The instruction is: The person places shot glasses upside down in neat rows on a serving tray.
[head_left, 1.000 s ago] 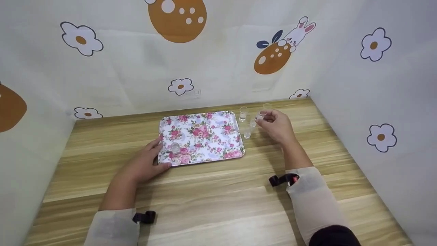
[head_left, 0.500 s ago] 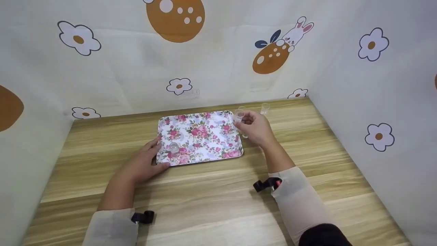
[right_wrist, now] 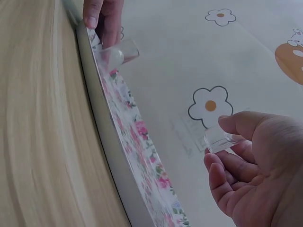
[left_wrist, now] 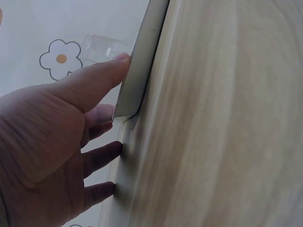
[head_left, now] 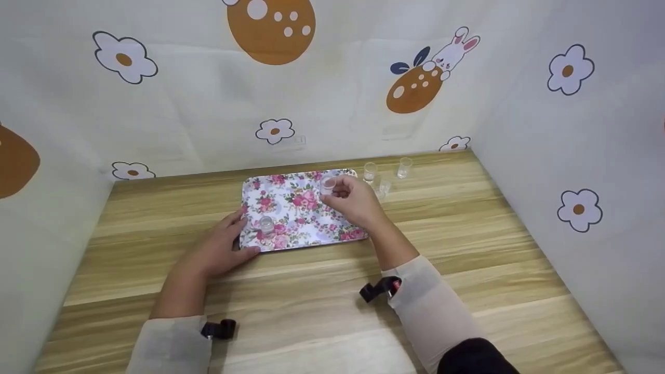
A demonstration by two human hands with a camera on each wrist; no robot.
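A white tray point(head_left: 286, 208) with pink roses lies on the wooden table. My left hand point(head_left: 221, 246) holds its near left corner, thumb on the front rim and fingers along the left side. One clear shot glass point(head_left: 266, 225) stands upright on the tray close to that hand. Above the tray's right half, my right hand point(head_left: 356, 202) pinches another clear shot glass point(right_wrist: 220, 139) between thumb and fingers. In the right wrist view this glass is raised off the floral surface point(right_wrist: 142, 130).
To the right of the tray are more clear glasses: one at the back point(head_left: 370, 171), one farther right point(head_left: 404, 168), and one partly behind the right hand point(head_left: 384, 187). A patterned cloth wall point(head_left: 332, 104) rises behind the table point(head_left: 311, 311).
My right hand has picked up a shot glass from the group on the right and carried it left, over the tray. The left hand and the glass near it have stayed put.
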